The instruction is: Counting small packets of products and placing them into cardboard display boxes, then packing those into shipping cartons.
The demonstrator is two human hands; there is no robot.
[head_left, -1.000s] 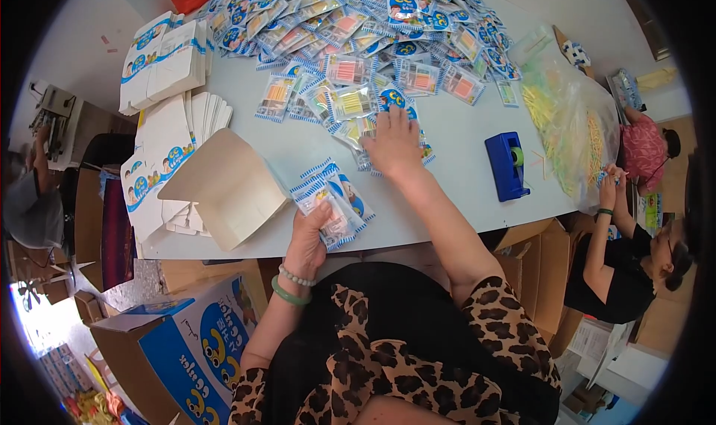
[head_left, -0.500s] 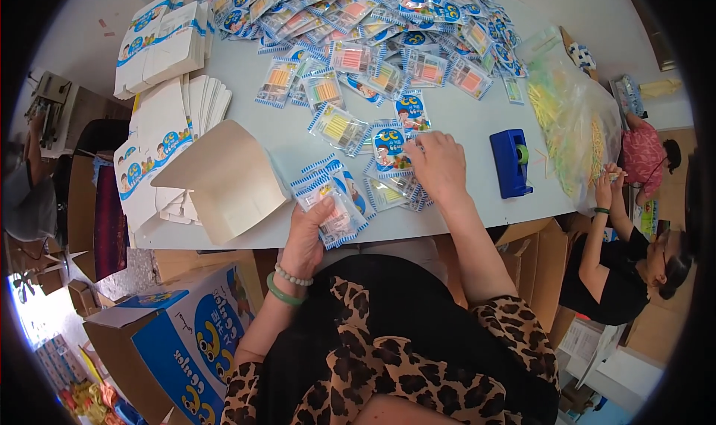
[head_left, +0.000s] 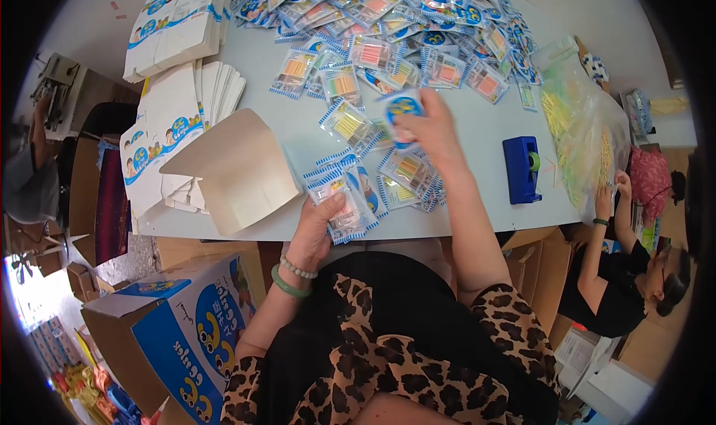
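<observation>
In my left hand a few sachets are fanned out, with blue striped ends and a clear window over coloured sticks; my thumb presses on the top one. My right hand grips one blue and white sachet at its edge, blurred by motion, above the table. Just below that hand lie several loose sachets, overlapping, and a yellow-filled sachet rests to its left. An open white carton stands beside my left hand, its plain inside facing up.
A big heap of sachets covers the far side of the table. Flat cartons and a bundled stack lie at left. A blue tape dispenser and a clear bag of yellow sticks are at right, where a co-worker sits.
My right hand has lifted a sachet off the small pile and moved it up and away from me. My left hand still holds its sachets.
</observation>
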